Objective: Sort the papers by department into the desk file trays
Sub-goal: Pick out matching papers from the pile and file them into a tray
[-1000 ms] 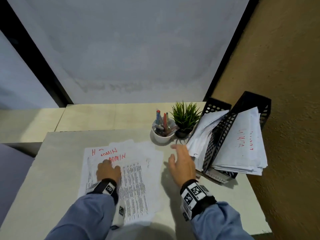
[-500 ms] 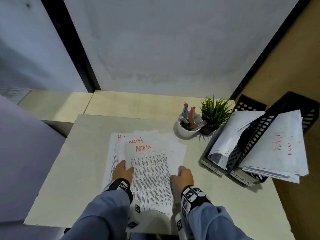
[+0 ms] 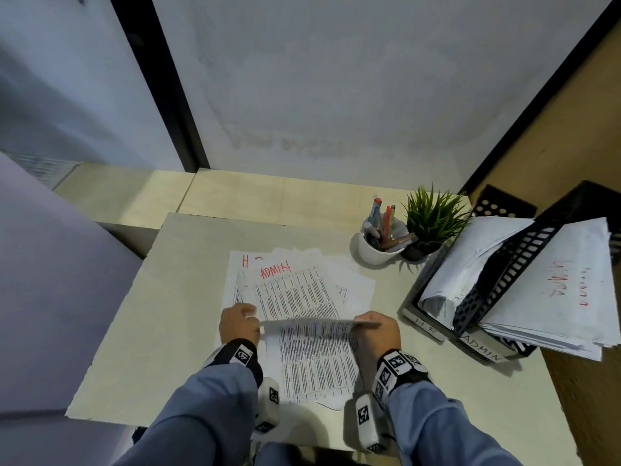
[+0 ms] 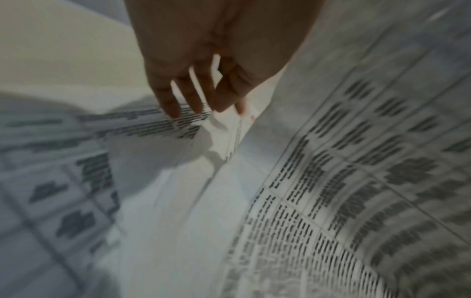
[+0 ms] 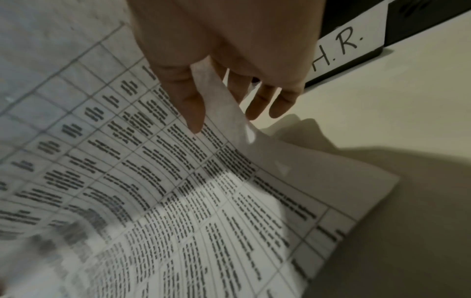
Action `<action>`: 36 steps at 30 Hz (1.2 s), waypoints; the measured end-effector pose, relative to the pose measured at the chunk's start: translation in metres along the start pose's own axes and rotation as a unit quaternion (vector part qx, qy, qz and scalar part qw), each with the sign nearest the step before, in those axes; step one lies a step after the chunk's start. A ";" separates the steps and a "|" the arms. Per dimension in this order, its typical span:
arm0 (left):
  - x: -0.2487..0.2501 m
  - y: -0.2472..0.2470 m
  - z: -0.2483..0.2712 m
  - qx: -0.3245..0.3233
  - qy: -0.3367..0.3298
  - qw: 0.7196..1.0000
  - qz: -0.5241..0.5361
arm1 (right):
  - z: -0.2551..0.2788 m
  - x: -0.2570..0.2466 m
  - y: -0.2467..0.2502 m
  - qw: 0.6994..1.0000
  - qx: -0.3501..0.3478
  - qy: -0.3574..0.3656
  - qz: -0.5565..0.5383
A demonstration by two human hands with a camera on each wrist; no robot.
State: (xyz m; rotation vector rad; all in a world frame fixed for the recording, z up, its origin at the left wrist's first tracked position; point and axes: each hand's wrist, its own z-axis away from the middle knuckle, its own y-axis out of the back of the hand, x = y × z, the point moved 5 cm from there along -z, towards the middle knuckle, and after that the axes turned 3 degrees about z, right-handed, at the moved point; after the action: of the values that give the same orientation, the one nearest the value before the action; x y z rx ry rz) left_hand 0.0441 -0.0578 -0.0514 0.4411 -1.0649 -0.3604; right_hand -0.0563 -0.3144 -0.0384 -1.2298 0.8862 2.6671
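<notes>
With my left hand (image 3: 239,322) and right hand (image 3: 379,332) I pinch the side edges of the top sheet (image 3: 316,359) at lower centre of the frame, lifting it off the paper stack (image 3: 353,287), file trays (image 3: 504,290) at right.

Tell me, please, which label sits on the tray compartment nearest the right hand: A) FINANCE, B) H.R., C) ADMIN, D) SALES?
B: the white label just beyond the right hand reads H.R.; the ADMIN label sits on the compartment farther to the right.
</notes>
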 end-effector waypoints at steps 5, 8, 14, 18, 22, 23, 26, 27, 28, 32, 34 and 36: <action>-0.012 -0.005 0.011 0.053 0.128 0.989 0.047 | 0.016 -0.001 -0.002 0.992 -0.021 -0.035 -0.122; -0.013 -0.006 0.010 0.033 0.126 0.991 0.023 | 0.026 -0.004 -0.005 0.985 -0.035 -0.039 -0.164; -0.007 0.000 0.003 -0.010 0.034 0.999 0.035 | 0.017 0.005 0.001 0.987 -0.011 -0.054 -0.151; -0.010 -0.002 -0.004 -0.056 0.000 0.993 0.108 | 0.008 0.013 0.002 0.989 -0.010 -0.069 -0.130; -0.016 -0.007 -0.012 -0.123 0.000 0.983 0.136 | 0.012 0.005 0.009 0.984 -0.002 -0.056 -0.169; -0.012 -0.006 -0.009 -0.133 0.003 0.979 0.157 | 0.012 0.002 0.013 0.980 0.005 -0.051 -0.191; -0.003 -0.006 -0.004 -0.168 0.010 0.966 0.196 | -0.001 -0.001 0.019 0.978 0.023 -0.027 -0.204; 0.000 -0.006 -0.002 -0.177 0.007 0.964 0.198 | -0.007 -0.001 0.019 0.982 0.024 -0.019 -0.187; 0.002 -0.007 -0.002 -0.178 0.004 0.965 0.193 | -0.012 -0.001 0.019 0.984 0.022 -0.011 -0.177; 0.008 -0.009 0.002 -0.181 -0.008 0.971 0.157 | -0.016 -0.008 0.018 0.983 0.015 -0.001 -0.184; 0.009 -0.010 0.003 -0.182 -0.009 0.972 0.149 | -0.018 -0.005 0.014 0.983 0.008 -0.033 -0.181; 0.012 -0.010 0.005 -0.194 -0.011 0.970 0.145 | -0.023 0.004 0.009 0.988 -0.009 -0.071 -0.139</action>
State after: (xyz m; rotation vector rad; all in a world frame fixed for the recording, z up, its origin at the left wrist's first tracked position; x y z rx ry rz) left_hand 0.0437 -0.0729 -0.0453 -0.0692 -1.0334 -0.3036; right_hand -0.0464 -0.3348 -0.0491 -1.0622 0.6208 2.5052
